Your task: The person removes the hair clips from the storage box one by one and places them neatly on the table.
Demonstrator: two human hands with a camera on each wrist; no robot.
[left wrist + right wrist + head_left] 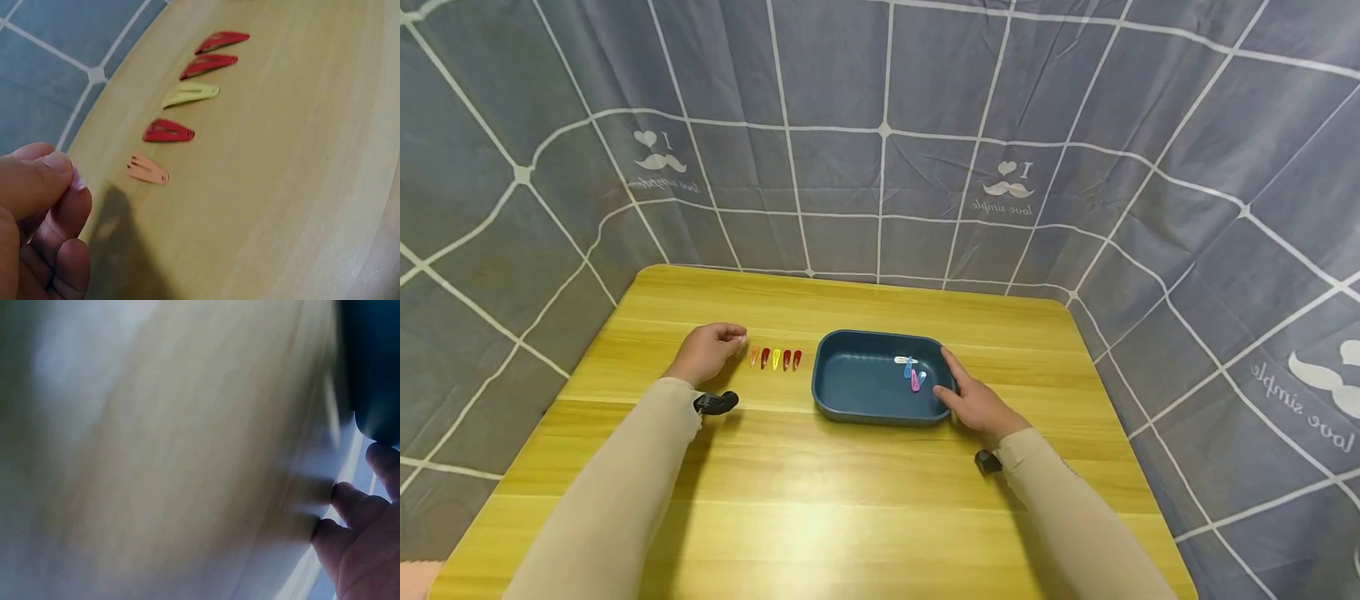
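My left hand [706, 352] pinches a small pale pinkish piece [77, 180] between thumb and fingertip; most of it is hidden, so its kind is unclear. Beside that hand several snap hair clips lie in a row on the table: an orange clip [149, 169], a yellow clip [777, 359] and several red ones, among them a red clip [169, 130]. My right hand [976, 404] holds the right end of a dark blue tray [850, 413], thumb over the rim and fingers along the outside. Inside the tray lie a pink clip [915, 381], a whitish clip [901, 360] and blue ones.
The wooden table [790, 517] carries the tray near its middle. A grey curtain [835, 167] with white grid lines hangs behind the table and at both sides. Black wrist devices show at both cuffs, such as the left device [717, 403]. The right wrist view is largely blurred.
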